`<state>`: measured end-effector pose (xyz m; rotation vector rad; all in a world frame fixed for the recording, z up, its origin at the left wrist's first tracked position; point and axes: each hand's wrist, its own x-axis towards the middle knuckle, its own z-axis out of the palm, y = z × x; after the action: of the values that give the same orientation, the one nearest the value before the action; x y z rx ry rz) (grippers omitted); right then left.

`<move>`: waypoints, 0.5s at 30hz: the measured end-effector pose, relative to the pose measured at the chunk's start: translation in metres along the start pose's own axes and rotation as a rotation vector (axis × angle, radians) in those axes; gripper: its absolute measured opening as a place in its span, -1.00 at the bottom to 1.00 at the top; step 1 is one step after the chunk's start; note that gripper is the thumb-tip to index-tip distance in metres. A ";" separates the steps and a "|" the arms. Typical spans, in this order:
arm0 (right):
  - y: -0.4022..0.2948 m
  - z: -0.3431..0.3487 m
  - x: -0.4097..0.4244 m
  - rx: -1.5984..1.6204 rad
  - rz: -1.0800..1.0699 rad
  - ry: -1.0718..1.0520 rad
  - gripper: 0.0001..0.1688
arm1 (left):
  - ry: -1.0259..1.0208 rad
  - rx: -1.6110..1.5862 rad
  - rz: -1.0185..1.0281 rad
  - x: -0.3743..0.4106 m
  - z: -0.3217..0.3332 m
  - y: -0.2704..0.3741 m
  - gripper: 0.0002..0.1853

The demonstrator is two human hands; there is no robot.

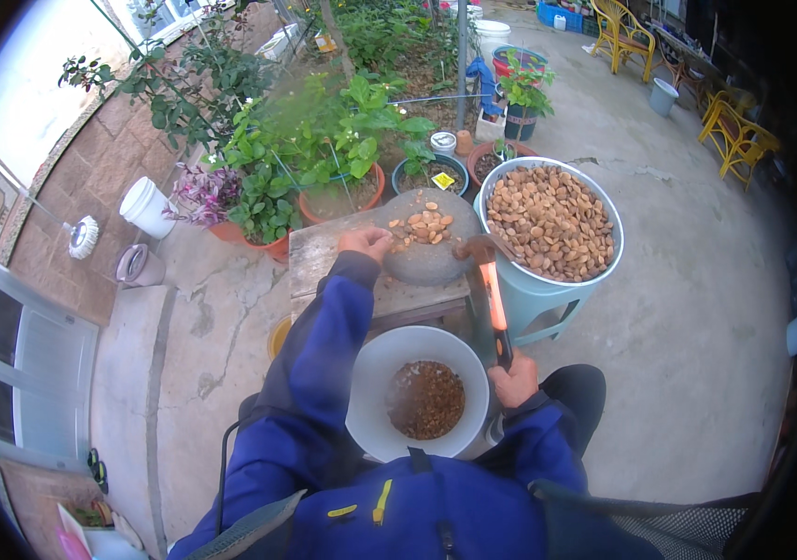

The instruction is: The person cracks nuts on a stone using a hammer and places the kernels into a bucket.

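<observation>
My right hand (pixel 516 380) grips the black end of a claw hammer (pixel 494 297) with an orange handle. The hammer's head is raised beside the right edge of a rounded grey stone (pixel 430 269). Several apricot kernels or pits (pixel 430 224) lie on top of that stone. At its left edge is my left hand (pixel 368 243), fingertips together; whether they pinch a kernel is too small to tell. A white bucket (pixel 363 392) with brown shell pieces (pixel 433 402) in it stands between my legs. To the right, a wide basin (pixel 615 231) is heaped with brown pits (pixel 549 220).
The stone rests on a worn wooden stool or low table (pixel 314 262). A light-blue plastic stool (pixel 545 304) holds the basin. Potted plants (pixel 342 196) stand just beyond. A white bucket (pixel 146 210) is at the left, and yellow chairs (pixel 622 42) are at the far right.
</observation>
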<state>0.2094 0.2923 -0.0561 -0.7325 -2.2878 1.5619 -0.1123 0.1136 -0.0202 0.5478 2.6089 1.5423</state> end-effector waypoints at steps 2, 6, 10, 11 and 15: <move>-0.003 -0.001 0.000 0.000 0.004 -0.002 -0.83 | 0.140 0.040 0.040 -0.001 -0.007 -0.005 -0.78; 0.002 0.000 0.000 -0.025 0.004 0.015 -0.83 | 0.252 0.321 0.079 -0.016 -0.029 0.000 -0.74; 0.007 0.002 0.001 -0.010 -0.015 -0.004 -0.83 | 0.180 0.584 0.165 -0.024 -0.036 -0.018 -0.58; 0.007 0.003 0.001 -0.012 -0.015 -0.008 -0.83 | 0.171 0.575 0.234 -0.021 -0.036 -0.028 -0.54; 0.019 0.003 0.004 -0.060 -0.026 0.011 -0.83 | 0.115 0.505 0.507 0.000 0.002 0.015 -0.42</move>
<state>0.2096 0.2976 -0.0747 -0.7212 -2.3363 1.4801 -0.1082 0.1220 -0.0084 1.2739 3.1257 0.9903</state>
